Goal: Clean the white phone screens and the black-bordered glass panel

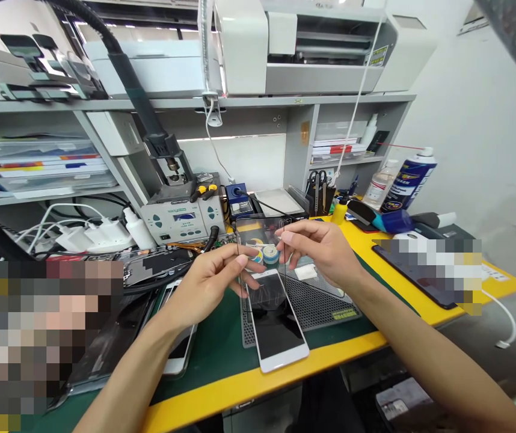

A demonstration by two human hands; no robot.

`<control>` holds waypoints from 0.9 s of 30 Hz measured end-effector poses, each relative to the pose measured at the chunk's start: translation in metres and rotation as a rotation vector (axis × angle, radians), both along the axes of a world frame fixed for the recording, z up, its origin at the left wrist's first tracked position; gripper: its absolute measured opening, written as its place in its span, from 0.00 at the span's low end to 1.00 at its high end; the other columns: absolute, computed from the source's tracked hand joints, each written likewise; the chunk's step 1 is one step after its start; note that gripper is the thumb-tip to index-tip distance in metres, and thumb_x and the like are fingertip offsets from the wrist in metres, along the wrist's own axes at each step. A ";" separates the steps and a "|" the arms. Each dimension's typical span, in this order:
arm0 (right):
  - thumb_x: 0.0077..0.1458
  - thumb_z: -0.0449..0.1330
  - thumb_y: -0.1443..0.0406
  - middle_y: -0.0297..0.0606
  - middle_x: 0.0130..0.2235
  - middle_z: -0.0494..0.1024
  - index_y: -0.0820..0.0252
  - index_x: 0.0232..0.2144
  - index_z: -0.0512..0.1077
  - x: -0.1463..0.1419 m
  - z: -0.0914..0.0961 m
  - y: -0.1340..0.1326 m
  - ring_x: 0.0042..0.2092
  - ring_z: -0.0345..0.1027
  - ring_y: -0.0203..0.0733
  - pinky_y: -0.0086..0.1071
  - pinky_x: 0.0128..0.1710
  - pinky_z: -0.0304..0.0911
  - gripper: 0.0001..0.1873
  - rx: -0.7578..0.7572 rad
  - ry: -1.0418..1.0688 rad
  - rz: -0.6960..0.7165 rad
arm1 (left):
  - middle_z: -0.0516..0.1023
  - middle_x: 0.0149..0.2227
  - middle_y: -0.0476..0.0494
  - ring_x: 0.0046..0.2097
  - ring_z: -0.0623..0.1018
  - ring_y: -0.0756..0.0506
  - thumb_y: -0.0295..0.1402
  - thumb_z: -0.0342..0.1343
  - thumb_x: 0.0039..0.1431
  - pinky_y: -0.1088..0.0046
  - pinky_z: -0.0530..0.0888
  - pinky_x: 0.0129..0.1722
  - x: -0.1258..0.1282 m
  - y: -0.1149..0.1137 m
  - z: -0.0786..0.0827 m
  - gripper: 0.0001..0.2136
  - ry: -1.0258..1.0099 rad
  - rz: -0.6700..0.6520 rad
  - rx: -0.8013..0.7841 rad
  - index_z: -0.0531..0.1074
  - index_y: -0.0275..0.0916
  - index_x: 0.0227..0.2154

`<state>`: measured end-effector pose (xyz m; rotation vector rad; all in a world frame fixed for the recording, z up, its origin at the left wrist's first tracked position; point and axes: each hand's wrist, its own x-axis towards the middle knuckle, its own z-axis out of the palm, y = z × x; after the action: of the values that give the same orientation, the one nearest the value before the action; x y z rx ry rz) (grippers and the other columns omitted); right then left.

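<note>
A clear, dark-edged sheet [261,267] is held raised by left hand [208,282] and right hand [320,248], not set down; beneath them, a white phone [280,331] is seen.

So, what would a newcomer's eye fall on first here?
Probably the thin clear rectangular pane held between the left hand and right hand, over the white-framed phone with a dark screen. Next, the bright yellow table edge in front and the blue spray can at right.
</note>
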<state>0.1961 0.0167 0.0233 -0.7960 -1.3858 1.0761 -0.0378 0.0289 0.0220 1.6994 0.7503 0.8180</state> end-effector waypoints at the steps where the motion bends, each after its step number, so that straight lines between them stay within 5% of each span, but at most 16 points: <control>1: 0.56 0.70 0.60 0.37 0.29 0.80 0.62 0.34 0.82 0.001 0.000 0.001 0.27 0.75 0.37 0.28 0.23 0.73 0.10 -0.011 0.017 0.016 | 0.84 0.43 0.35 0.38 0.85 0.41 0.45 0.54 0.69 0.67 0.82 0.34 0.000 0.000 0.000 0.17 0.001 -0.004 0.000 0.75 0.35 0.49; 14: 0.48 0.75 0.63 0.38 0.29 0.81 0.62 0.34 0.84 0.004 0.001 0.001 0.27 0.73 0.36 0.28 0.23 0.71 0.11 -0.121 0.114 0.090 | 0.84 0.36 0.37 0.34 0.83 0.42 0.42 0.56 0.68 0.70 0.81 0.31 -0.001 0.000 0.004 0.15 -0.043 -0.020 -0.088 0.77 0.34 0.45; 27: 0.52 0.73 0.57 0.36 0.28 0.79 0.63 0.25 0.80 0.003 0.001 0.001 0.24 0.70 0.34 0.27 0.21 0.69 0.14 -0.118 0.096 0.074 | 0.84 0.35 0.40 0.31 0.82 0.45 0.40 0.58 0.67 0.71 0.81 0.30 0.001 0.000 0.003 0.13 -0.053 -0.016 -0.086 0.78 0.34 0.40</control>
<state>0.1989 0.0174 0.0247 -0.7722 -1.2883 1.2473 -0.0365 0.0293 0.0250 1.5992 0.7254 0.8051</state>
